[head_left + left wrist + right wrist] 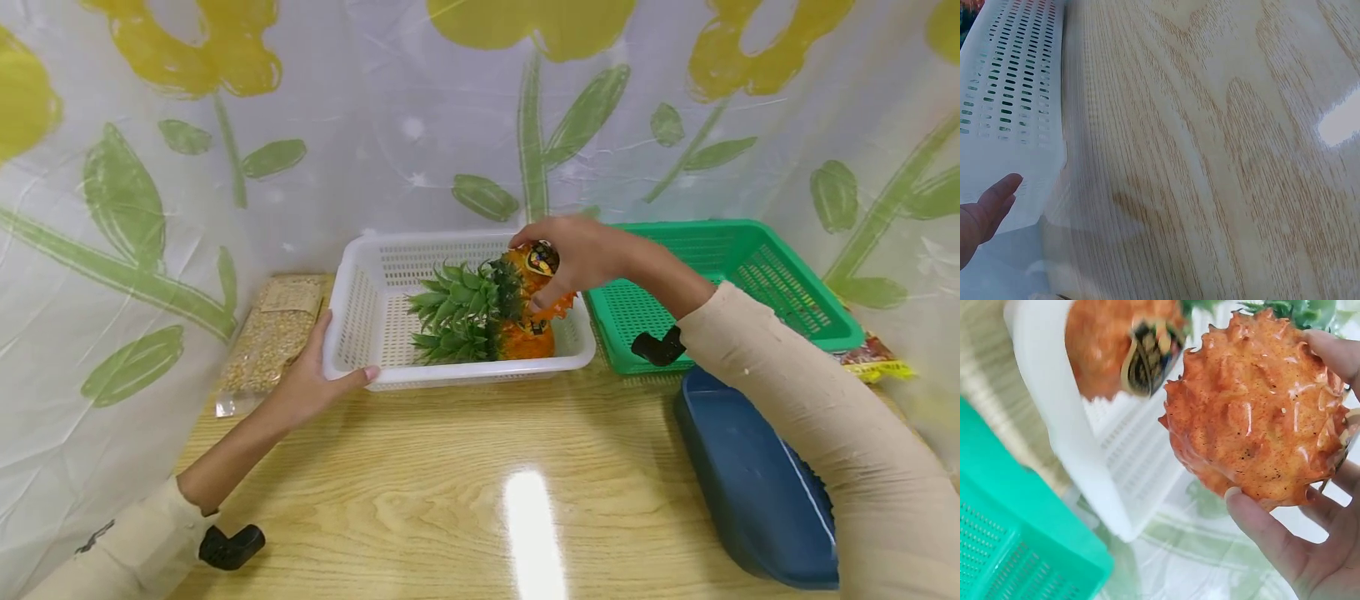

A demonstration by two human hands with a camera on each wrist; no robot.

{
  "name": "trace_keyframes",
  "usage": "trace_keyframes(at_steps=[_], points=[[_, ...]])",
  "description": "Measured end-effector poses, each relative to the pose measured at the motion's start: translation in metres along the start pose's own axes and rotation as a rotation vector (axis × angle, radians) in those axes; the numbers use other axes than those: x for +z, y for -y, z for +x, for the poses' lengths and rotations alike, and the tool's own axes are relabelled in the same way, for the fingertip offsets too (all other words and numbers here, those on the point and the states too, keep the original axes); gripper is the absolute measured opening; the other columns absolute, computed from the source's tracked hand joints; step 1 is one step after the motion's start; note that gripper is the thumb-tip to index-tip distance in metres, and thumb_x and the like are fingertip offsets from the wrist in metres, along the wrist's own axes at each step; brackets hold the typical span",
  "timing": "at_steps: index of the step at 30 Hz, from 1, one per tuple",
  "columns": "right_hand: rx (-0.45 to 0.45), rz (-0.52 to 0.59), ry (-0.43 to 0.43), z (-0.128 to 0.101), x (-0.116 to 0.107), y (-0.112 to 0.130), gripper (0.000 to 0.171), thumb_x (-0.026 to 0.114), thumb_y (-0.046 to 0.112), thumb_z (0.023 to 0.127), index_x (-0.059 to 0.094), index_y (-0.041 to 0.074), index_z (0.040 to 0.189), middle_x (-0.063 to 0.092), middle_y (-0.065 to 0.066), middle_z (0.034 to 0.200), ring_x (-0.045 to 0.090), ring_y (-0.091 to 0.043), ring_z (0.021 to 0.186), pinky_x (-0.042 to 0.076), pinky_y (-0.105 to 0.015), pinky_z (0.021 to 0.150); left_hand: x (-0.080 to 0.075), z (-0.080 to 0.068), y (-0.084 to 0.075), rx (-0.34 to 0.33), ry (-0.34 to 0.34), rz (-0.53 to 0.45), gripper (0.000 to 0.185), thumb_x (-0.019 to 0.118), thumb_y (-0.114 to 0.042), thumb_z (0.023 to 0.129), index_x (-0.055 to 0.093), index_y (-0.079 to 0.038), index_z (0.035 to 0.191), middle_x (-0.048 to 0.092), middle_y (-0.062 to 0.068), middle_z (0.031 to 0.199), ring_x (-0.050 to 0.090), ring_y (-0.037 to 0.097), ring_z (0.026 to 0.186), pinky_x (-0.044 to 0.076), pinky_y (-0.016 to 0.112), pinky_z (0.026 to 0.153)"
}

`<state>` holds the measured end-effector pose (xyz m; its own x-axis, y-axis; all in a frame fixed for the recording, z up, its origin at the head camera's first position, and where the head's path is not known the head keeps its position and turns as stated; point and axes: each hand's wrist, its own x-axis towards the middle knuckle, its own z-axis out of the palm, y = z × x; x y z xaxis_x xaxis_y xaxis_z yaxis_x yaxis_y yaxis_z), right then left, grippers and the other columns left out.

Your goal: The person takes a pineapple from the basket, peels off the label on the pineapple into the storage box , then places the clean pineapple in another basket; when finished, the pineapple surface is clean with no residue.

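Observation:
My right hand (573,254) grips an orange, spiny pineapple (1254,412) by its body, thumb on one side and fingers on the other. Its green leafy crown (457,292) points left over the white basket (393,381). Another pineapple (528,342) lies on its side in that basket, nearer the front wall; a dark label (1150,356) shows on it. At the basket's front left corner rests my left hand (315,375). The thumb lies straight along the front rim, while the fingers extend along the left side wall.
A green basket (847,335) stands right of the white one. In front of it sits a dark blue bin (750,467), partly hidden by my right sleeve. A bag of yellow kernels (273,333) lies at the left. Patterned curtain (360,142) hangs behind the wooden table (420,483).

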<state>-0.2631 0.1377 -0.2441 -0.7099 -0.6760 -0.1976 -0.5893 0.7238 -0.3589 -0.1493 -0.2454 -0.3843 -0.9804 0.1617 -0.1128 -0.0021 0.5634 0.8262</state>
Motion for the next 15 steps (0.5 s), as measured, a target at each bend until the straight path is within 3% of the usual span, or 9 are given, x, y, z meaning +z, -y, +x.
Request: trace_keyframes(at_steps=[3, 6, 11, 15], points=[[-0.023, 0.024, -0.007, -0.01, 0.003, 0.011, 0.086, 0.086, 0.045, 0.076, 0.049, 0.016, 0.148, 0.053, -0.007, 0.146, 0.06, -0.024, 0.106, 0.051, -0.04, 0.082, -0.001, 0.0, 0.001, -0.012, -0.009, 0.032, 0.119, 0.073, -0.044, 0.09, -0.02, -0.02, 0.159, 0.023, 0.037, 0.157, 0.04, 0.055, 0.136, 0.036, 0.068, 0.108], [-0.037, 0.054, -0.019, -0.018, 0.007, 0.021, 0.084, 0.086, 0.043, 0.076, 0.05, 0.016, 0.147, 0.058, -0.004, 0.135, 0.058, -0.021, 0.087, 0.049, -0.036, 0.072, -0.003, 0.001, 0.002, -0.021, -0.017, 0.064, 0.119, 0.072, -0.049, 0.089, -0.02, -0.021, 0.159, 0.024, 0.038, 0.156, 0.041, 0.056, 0.134, 0.038, 0.068, 0.106], [-0.049, 0.086, -0.019, -0.029, 0.017, 0.033, 0.08, 0.085, 0.04, 0.077, 0.051, 0.018, 0.146, 0.059, -0.002, 0.127, 0.058, -0.017, 0.086, 0.051, -0.033, 0.071, -0.005, 0.001, 0.005, -0.016, -0.024, 0.064, 0.118, 0.072, -0.05, 0.09, -0.02, -0.022, 0.159, 0.026, 0.038, 0.155, 0.044, 0.056, 0.133, 0.041, 0.067, 0.103], [-0.062, 0.111, -0.015, -0.04, 0.027, 0.039, 0.081, 0.086, 0.039, 0.076, 0.051, 0.016, 0.146, 0.059, -0.002, 0.131, 0.061, -0.015, 0.095, 0.054, -0.032, 0.075, -0.004, 0.003, 0.005, -0.003, -0.023, 0.047, 0.118, 0.073, -0.046, 0.09, -0.019, -0.021, 0.159, 0.028, 0.038, 0.155, 0.045, 0.056, 0.132, 0.041, 0.068, 0.103]])
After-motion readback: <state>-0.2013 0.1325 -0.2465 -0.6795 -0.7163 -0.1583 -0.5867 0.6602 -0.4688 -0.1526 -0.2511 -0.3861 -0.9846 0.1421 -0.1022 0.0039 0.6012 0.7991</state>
